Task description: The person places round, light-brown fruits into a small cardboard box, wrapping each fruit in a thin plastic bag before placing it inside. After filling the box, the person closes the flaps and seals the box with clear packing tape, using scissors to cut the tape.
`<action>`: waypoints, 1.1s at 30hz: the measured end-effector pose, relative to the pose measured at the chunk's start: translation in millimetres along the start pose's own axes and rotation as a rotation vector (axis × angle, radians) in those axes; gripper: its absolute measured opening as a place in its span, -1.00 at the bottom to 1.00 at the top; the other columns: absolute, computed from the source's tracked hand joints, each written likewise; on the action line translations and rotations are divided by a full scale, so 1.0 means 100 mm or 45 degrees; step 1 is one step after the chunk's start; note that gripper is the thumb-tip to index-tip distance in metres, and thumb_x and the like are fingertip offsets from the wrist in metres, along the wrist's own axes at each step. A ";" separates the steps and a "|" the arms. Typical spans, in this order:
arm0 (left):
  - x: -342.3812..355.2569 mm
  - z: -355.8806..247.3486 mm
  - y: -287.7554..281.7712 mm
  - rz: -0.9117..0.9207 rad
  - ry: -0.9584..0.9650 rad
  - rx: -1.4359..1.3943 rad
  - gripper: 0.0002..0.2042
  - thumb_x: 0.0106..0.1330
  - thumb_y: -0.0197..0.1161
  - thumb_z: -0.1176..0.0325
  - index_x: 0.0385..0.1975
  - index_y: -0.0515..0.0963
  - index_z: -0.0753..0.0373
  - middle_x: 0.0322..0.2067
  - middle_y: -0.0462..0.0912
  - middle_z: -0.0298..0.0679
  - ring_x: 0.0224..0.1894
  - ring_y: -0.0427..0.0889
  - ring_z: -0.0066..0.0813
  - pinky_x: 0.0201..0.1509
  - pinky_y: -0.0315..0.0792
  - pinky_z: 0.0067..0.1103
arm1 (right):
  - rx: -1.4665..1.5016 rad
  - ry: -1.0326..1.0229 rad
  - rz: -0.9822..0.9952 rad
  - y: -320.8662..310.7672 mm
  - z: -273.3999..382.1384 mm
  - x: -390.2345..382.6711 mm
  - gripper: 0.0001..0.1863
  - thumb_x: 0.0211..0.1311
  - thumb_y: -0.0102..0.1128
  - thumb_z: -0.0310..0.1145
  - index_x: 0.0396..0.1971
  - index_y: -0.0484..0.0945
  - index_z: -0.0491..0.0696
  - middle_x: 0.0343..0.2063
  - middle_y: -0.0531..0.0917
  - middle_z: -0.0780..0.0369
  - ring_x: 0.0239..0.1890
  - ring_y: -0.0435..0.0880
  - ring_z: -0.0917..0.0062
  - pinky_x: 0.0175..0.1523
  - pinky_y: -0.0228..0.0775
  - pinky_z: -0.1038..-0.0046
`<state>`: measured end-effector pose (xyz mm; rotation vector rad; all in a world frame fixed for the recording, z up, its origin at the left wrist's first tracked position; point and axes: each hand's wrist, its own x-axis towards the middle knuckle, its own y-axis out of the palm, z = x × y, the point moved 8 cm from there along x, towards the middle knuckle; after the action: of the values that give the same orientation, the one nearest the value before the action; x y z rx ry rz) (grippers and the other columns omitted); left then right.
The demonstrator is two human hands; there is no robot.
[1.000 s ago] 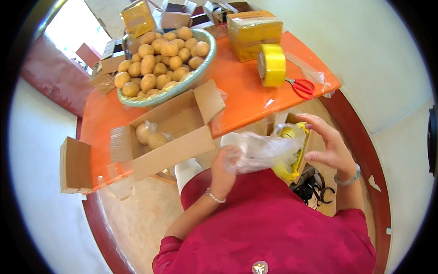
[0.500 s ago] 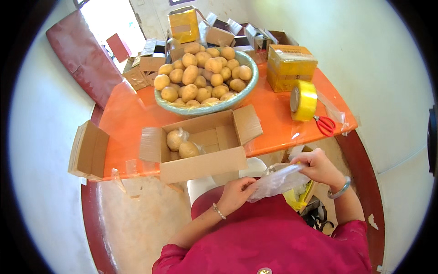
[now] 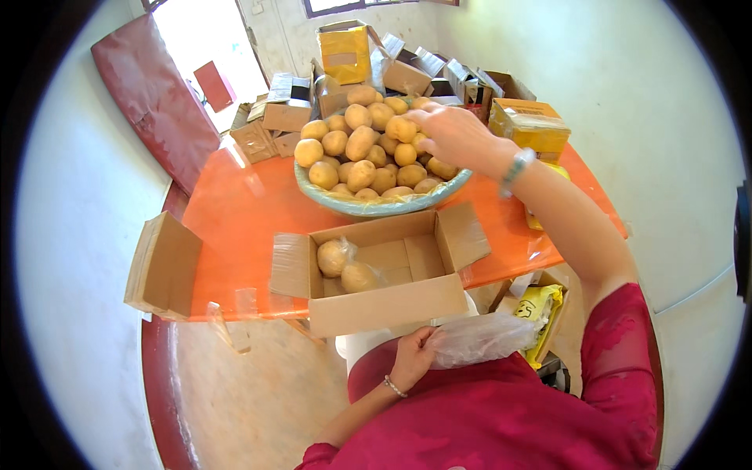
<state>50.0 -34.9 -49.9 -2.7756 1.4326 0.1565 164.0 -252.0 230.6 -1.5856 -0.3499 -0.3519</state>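
My left hand [image 3: 413, 356] pinches the edge of a clear plastic bag [image 3: 478, 341], which hangs limp in front of my body. Reaching across the table, my right hand [image 3: 458, 135] is over the right side of a potato pile. Its fingers are apart, with the fingertips at the potatoes [image 3: 361, 143]; part of the fingers is hard to make out. The potatoes fill a pale green basin [image 3: 352, 205] lined with clear plastic. In front of the basin stands an open cardboard box [image 3: 384, 305], holding two bagged potatoes [image 3: 345, 266] at its left end.
The orange table [image 3: 235, 211] carries a stack of folded cardboard [image 3: 163, 266] at the left edge. A yellow-taped box [image 3: 530, 129] stands at the right, a tape roll partly behind my forearm. Several boxes [image 3: 407, 78] crowd the back. Below the table is a carton with a yellow package [image 3: 540, 313].
My right hand has let go of the plastic bag and moved up and forward to the potatoes. My left hand still holds the bag. The view has shifted a little.
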 end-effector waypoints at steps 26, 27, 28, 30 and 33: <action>0.10 -0.45 0.12 -0.165 0.172 0.430 -0.66 0.38 -0.02 0.20 -0.15 0.53 0.37 -0.40 0.58 0.13 -0.35 0.59 0.01 -0.24 0.44 -0.34 | 1.481 0.319 0.602 0.00 0.96 -2.80 -0.52 -0.02 0.39 -0.19 -0.15 0.58 -0.21 -0.37 0.68 0.19 -0.32 0.65 0.54 -0.21 0.47 0.55; 0.10 -0.52 0.17 -0.163 0.185 0.406 -0.66 0.38 -0.01 0.19 -0.15 0.54 0.36 -0.41 0.58 0.13 -0.35 0.59 -0.01 -0.24 0.44 -0.35 | 1.461 0.469 0.660 0.24 0.97 -2.96 -0.56 0.04 0.34 -0.25 -0.09 0.56 -0.16 -0.27 0.66 0.20 -0.26 0.64 0.56 -0.20 0.50 0.55; 0.08 -0.51 0.27 -0.063 0.104 0.416 -0.67 0.36 0.03 0.19 -0.14 0.54 0.35 -0.42 0.59 0.09 -0.36 0.59 -0.03 -0.24 0.44 -0.37 | 1.443 0.618 0.722 0.49 0.98 -3.13 -0.60 0.10 0.29 -0.31 -0.04 0.54 -0.10 -0.18 0.64 0.21 -0.21 0.64 0.58 -0.19 0.53 0.56; 0.00 -0.51 0.44 0.133 -0.049 0.437 -0.67 0.32 0.10 0.17 -0.12 0.54 0.32 -0.44 0.60 0.02 -0.37 0.60 -0.08 -0.25 0.45 -0.39 | 2.204 1.106 0.213 0.93 0.93 -3.37 -0.63 0.18 0.22 -0.34 -0.02 0.50 -0.11 -0.20 0.63 0.22 -0.25 0.62 0.59 -0.21 0.54 0.55; -0.32 -1.05 0.91 0.672 0.378 0.859 -0.66 0.24 0.21 0.18 -0.08 0.54 0.24 -0.49 0.60 -0.11 -0.41 0.61 -0.19 -0.29 0.45 -0.42 | 2.682 1.446 -0.371 1.29 0.90 -3.57 -0.71 0.31 0.08 -0.31 -0.02 0.45 -0.07 -0.23 0.60 0.25 -0.28 0.61 0.51 -0.23 0.56 0.45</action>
<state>-34.2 -67.9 60.3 -1.8996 1.8154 -0.6362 -101.8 -170.0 -42.7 0.8058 0.0710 -0.6601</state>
